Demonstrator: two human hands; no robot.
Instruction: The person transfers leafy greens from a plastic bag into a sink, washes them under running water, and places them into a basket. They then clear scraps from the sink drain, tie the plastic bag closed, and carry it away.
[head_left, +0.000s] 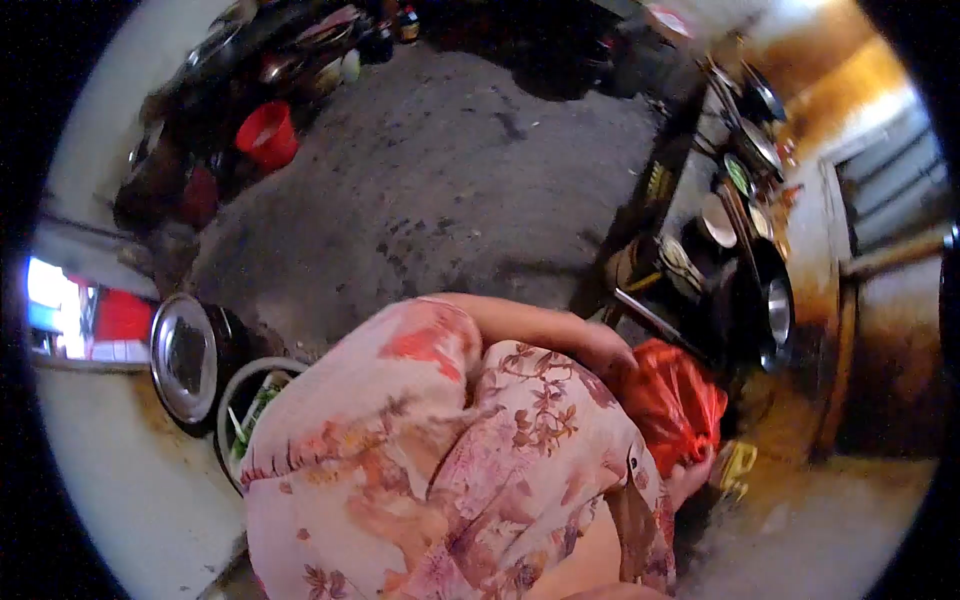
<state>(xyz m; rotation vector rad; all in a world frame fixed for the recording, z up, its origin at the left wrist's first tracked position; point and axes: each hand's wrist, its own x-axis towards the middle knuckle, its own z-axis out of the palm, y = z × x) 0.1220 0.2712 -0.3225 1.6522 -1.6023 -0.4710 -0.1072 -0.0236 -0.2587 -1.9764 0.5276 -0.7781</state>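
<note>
A shiny red plastic bag [675,400] bulges at the right side of my floral-clothed body. My left arm reaches across from the left, and my left hand [612,358] is at the bag's upper left edge, its fingers blurred and hidden. Below, at the bag's gathered, twisted part, my right hand [690,480] has its fingers closed on the plastic. The bag's contents cannot be seen.
At the right, a cluttered counter holds a dark wok [755,300], a pale bowl [717,220] and pans. A red bucket [268,136] stands on the dark floor, upper left. A metal basin [184,358] and a rimmed container with greens [262,405] are left.
</note>
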